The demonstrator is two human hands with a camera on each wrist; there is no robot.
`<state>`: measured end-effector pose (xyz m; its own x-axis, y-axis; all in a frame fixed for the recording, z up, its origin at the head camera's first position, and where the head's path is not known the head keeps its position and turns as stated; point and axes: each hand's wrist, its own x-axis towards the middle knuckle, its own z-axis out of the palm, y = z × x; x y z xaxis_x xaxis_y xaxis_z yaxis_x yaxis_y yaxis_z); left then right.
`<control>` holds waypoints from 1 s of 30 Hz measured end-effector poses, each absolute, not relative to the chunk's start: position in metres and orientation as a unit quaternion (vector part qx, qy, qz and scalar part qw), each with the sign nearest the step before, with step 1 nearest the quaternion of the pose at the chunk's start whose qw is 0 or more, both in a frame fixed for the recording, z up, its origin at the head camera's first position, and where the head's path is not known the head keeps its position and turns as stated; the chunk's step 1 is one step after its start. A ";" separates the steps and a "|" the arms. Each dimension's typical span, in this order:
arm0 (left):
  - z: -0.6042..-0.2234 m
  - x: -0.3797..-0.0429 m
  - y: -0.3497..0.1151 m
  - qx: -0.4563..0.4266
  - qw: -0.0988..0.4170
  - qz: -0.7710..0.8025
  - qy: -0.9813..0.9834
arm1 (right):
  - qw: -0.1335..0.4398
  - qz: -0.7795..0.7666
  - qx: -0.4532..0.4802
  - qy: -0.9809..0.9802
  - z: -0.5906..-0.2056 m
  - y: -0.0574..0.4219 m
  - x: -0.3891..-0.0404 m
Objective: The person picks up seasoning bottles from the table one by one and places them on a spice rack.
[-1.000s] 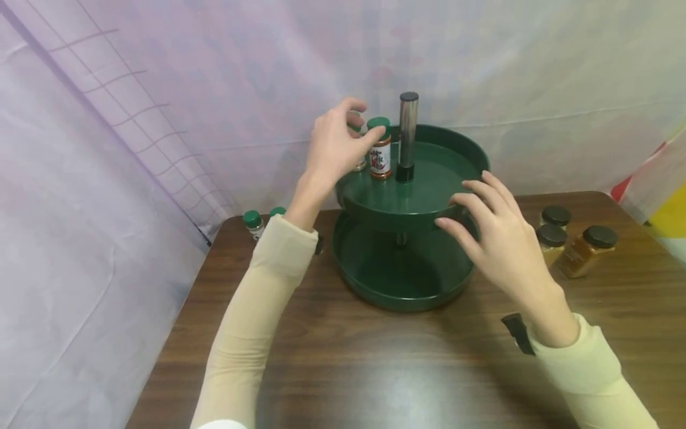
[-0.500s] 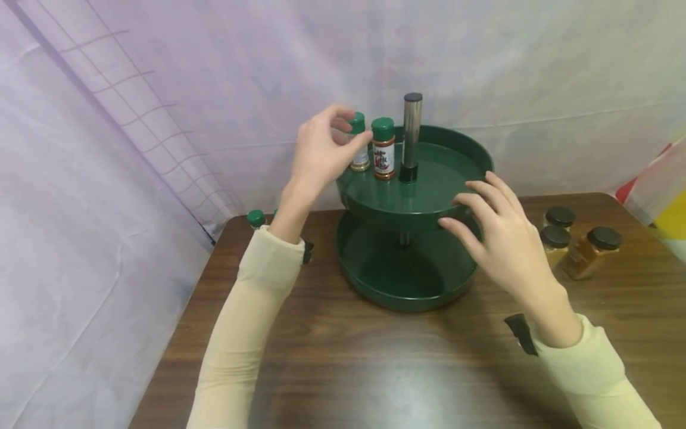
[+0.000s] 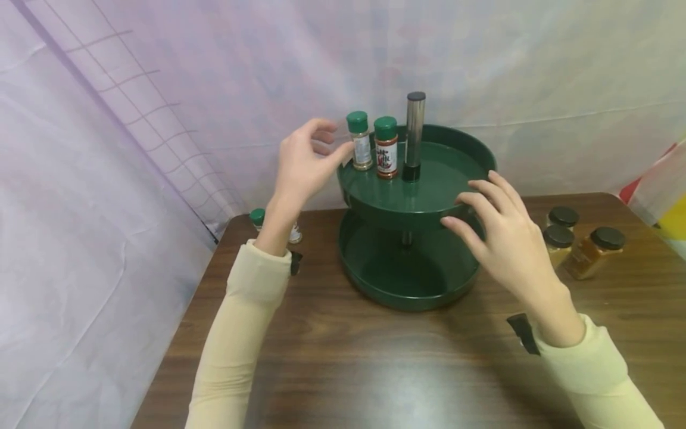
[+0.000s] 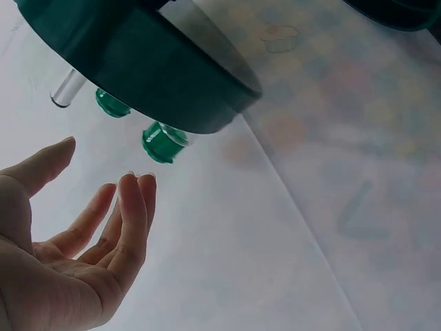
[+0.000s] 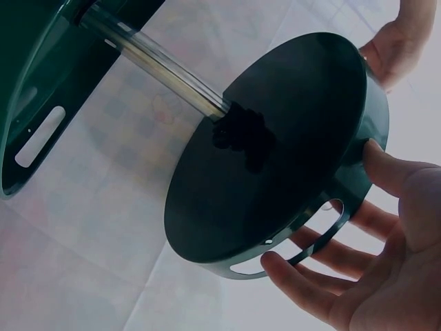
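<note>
A green two-tier tray with a metal centre post stands on the wooden table. On its upper tier, left of the post, two green-capped spice jars stand upright: a pale-labelled jar and a red-filled jar. Just left of the pale-labelled jar is my left hand, fingers loosely curved with nothing between them. At the front right, my right hand holds the upper rim, its thumb against the wall and its fingers around the slotted handle. The lower tier holds nothing visible.
Behind my left forearm stand a green-capped jar and another small jar, partly hidden. Several black-lidded jars stand on the right of the table. A cloth backdrop hangs close behind the tray.
My left hand has drawn back to the left, off the spice jars, uncovering the pale-labelled jar. Both jars stay put on the upper tier. My right hand keeps its place at the rim.
</note>
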<state>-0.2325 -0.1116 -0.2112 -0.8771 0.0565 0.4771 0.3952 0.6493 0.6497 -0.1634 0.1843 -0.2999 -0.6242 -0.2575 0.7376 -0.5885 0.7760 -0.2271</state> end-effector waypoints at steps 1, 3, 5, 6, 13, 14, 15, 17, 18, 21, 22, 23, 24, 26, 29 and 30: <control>-0.213 -0.232 -0.113 -0.127 0.212 -0.399 -0.883 | 0.360 0.230 0.243 -0.871 -0.300 0.185 -0.163; -0.215 -0.232 -0.115 -0.125 0.211 -0.402 -0.882 | 0.362 0.230 0.242 -0.870 -0.299 0.185 -0.163; -0.218 -0.233 -0.118 -0.123 0.210 -0.403 -0.882 | 0.361 0.231 0.240 -0.871 -0.299 0.185 -0.163; -0.220 -0.233 -0.119 -0.121 0.209 -0.403 -0.882 | 0.361 0.230 0.239 -0.871 -0.299 0.185 -0.162; -0.236 -0.233 -0.135 -0.108 0.221 -0.404 -0.881 | 0.357 0.228 0.238 -0.874 -0.300 0.184 -0.163; -0.239 -0.233 -0.137 -0.108 0.223 -0.405 -0.880 | 0.358 0.227 0.238 -0.874 -0.300 0.184 -0.163; -0.241 -0.234 -0.139 -0.107 0.225 -0.406 -0.879 | 0.358 0.228 0.238 -0.874 -0.300 0.184 -0.162; -0.247 -0.236 -0.144 -0.103 0.227 -0.407 -0.879 | 0.358 0.227 0.238 -0.874 -0.300 0.184 -0.162; -0.250 -0.236 -0.146 -0.100 0.228 -0.408 -0.879 | 0.358 0.227 0.238 -0.874 -0.300 0.184 -0.162; -0.258 -0.239 -0.152 -0.090 0.227 -0.411 -0.878 | 0.357 0.226 0.237 -0.875 -0.299 0.184 -0.163; -0.261 -0.240 -0.155 -0.086 0.228 -0.412 -0.878 | 0.356 0.226 0.237 -0.875 -0.299 0.184 -0.163; -0.263 -0.241 -0.157 -0.083 0.228 -0.413 -0.878 | 0.356 0.226 0.236 -0.876 -0.299 0.183 -0.163; -0.266 -0.242 -0.159 -0.081 0.227 -0.415 -0.878 | 0.355 0.226 0.236 -0.876 -0.299 0.183 -0.162; -0.270 -0.243 -0.163 -0.075 0.225 -0.419 -0.876 | 0.356 0.227 0.235 -0.876 -0.299 0.183 -0.162; -0.276 -0.244 -0.169 -0.062 0.218 -0.425 -0.876 | 0.357 0.228 0.235 -0.875 -0.299 0.183 -0.162; -0.278 -0.244 -0.171 -0.058 0.215 -0.426 -0.877 | 0.357 0.228 0.235 -0.875 -0.299 0.183 -0.162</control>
<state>-0.2439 -0.1711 -0.2784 -0.9004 -0.0815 0.4273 0.2859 0.6297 0.7223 -0.1621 0.1832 -0.2994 -0.6338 -0.2486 0.7324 -0.5747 0.7851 -0.2309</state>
